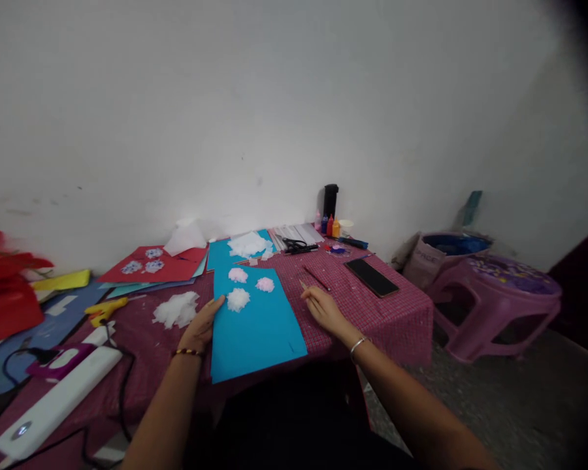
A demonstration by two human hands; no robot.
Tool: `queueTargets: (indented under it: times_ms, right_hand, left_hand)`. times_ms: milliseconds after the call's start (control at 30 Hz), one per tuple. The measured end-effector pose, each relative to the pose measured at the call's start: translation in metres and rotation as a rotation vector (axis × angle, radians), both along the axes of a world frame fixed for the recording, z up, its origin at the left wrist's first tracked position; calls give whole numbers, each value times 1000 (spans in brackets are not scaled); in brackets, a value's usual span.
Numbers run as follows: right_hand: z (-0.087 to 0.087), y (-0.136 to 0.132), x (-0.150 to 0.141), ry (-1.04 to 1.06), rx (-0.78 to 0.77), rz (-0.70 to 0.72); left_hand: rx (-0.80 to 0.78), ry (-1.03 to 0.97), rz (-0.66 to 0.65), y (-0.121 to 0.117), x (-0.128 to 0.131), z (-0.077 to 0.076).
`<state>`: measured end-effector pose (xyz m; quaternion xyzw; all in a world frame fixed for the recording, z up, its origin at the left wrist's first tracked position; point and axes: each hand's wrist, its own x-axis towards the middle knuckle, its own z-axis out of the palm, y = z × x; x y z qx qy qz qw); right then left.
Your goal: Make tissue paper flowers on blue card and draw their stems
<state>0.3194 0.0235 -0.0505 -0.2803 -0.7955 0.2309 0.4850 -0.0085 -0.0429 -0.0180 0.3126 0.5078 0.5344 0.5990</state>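
Observation:
A blue sheet of paper [259, 336] lies at the table's front edge, bearing two pale pink paper flowers [265, 284] and one white paper flower [238, 299]. My left hand [200, 326] grips its left edge, thumb over the top and the other fingers partly hidden. To the right of the sheet, my right hand [323, 310] is closed around a thin, pale, pointed stick [302, 284], mostly covered by the fingers. Just beyond that hand, a dark red pencil-like stick [317, 278] rests on the checked tablecloth [287, 267].
A phone [371, 277], scissors [296, 245], paint bottles [330, 226] and a black flask [330, 200] stand or lie further right and back. White paper pieces [176, 309], a yellow glue gun [105, 311] and a corded white power strip [59, 401] occupy the left. A pink stool [490, 307] is at right.

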Motion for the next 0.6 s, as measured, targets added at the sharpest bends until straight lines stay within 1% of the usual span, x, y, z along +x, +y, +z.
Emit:
queueTargets:
  times_ms: [133,333,433,600]
  right_hand:
    - [-5,3,-1,-32,-30,6]
    - [-9,7,-1,-98,-67,38]
    - [-9,7,-1,-110,-83,40]
    - [-12,9,-2,-124,-93,37]
  left_hand:
    - [62,7,5,-3,0,-2]
    - [53,37,-80,-2,6,-2]
    - [37,89,-27,5,6,-4]
    - [-47,218,85,17,1,-10]
